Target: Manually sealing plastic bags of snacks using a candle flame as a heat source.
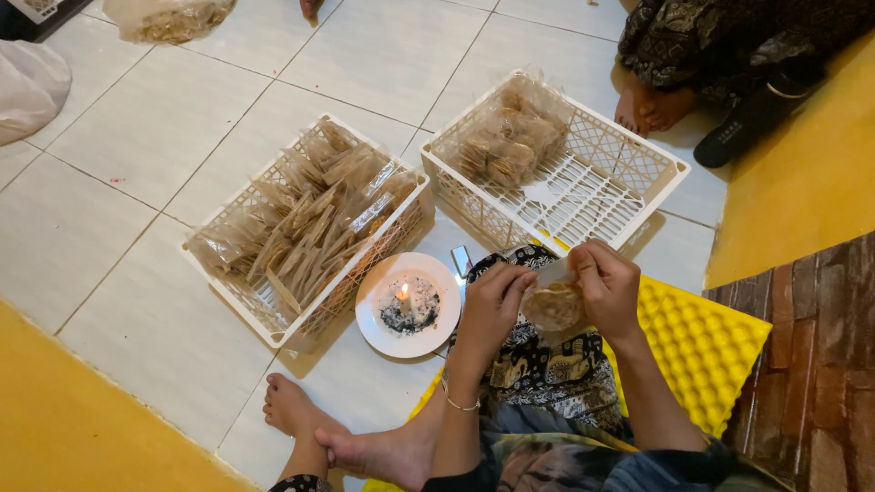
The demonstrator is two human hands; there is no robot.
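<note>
A small clear bag of round crackers is pinched between both hands above the lap: its side is closed on by the left hand, its top edge by the right hand. The pack is judged light, crinkly and slippery, its contents brittle; the film edge is best gripped. A candle on a white plate and two white baskets of packed crackers are seen beyond.

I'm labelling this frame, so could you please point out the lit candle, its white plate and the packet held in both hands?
Candle (404, 293), head view, flame.
White plate (375, 321), head view, left rim.
Packet (553, 305), head view, middle.
</note>
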